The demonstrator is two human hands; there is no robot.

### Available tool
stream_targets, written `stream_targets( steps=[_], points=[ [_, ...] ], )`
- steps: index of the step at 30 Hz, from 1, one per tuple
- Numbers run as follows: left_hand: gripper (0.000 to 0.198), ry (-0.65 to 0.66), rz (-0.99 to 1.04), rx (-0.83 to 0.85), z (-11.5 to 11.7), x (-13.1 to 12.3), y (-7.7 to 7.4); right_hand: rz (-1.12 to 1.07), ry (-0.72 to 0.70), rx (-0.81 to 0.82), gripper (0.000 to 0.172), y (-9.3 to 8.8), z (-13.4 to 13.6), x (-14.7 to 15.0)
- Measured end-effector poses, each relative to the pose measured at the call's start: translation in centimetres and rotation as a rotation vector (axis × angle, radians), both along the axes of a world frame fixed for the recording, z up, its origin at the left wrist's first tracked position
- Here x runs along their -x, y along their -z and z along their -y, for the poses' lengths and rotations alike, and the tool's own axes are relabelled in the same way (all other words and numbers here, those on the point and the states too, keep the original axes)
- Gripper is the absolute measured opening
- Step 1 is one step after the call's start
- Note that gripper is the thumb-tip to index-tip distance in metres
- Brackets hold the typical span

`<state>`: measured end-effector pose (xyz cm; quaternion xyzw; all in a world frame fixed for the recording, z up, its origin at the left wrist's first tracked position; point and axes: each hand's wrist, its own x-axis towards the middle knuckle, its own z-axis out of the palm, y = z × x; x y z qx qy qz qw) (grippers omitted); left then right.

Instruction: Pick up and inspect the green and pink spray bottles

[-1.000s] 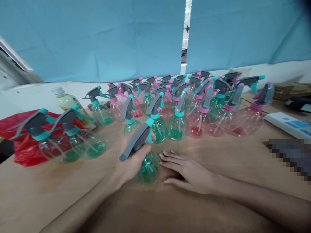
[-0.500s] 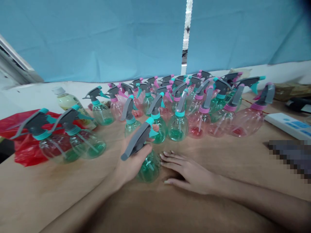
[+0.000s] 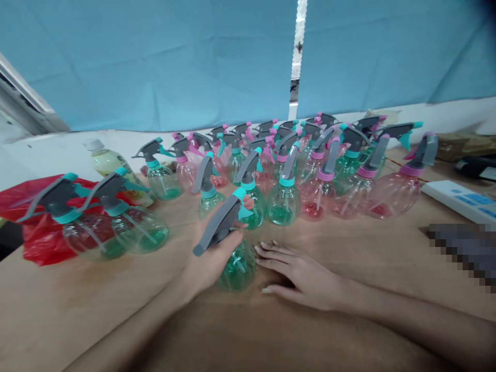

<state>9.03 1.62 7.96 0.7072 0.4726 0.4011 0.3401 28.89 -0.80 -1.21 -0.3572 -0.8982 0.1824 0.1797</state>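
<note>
My left hand [image 3: 209,263] is closed round the neck of a clear green spray bottle [image 3: 237,271] with a grey and turquoise trigger head. The bottle stands upright on the wooden table [image 3: 294,336], and some of my fingers are hidden behind its neck. Just right of it, my right hand [image 3: 296,276] lies palm down on the table, fingers stretched out, holding nothing. Close behind the held bottle are another green spray bottle [image 3: 254,204] and one more green spray bottle [image 3: 284,204]. Two green spray bottles, one of them a tilted-looking bottle [image 3: 143,230], stand to the left.
Several pink and green spray bottles, including a pink bottle [image 3: 315,199], crowd the back. At the left lie a red plastic bag [image 3: 42,232] and a capped drink bottle [image 3: 106,163]. A white device with blue buttons [image 3: 461,199] is at the right. A blue sheet [image 3: 174,67] hangs behind.
The fingers of my left hand near the trigger have shifted slightly. The held spray bottle and my right hand stay in place.
</note>
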Motion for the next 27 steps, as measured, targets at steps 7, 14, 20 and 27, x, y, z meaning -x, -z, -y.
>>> stream_targets(
  steps=[7,14,20,27],
  points=[
    [0.033,-0.031,0.008,0.022,-0.07,-0.07,-0.04,-0.050,-0.006,0.010,0.058,0.09,-0.02,-0.02],
    [0.038,-0.005,0.017,0.038,0.00,-0.16,-0.38,-0.018,-0.006,0.005,0.058,0.11,0.00,-0.02],
    [0.039,0.055,0.025,-0.004,-0.23,-0.14,-0.46,0.009,0.001,-0.001,0.059,0.00,-0.04,-0.01],
    [0.037,0.077,-0.012,-0.030,-0.48,0.09,-0.20,0.023,0.000,-0.013,0.060,0.03,-0.02,0.00]
  ],
)
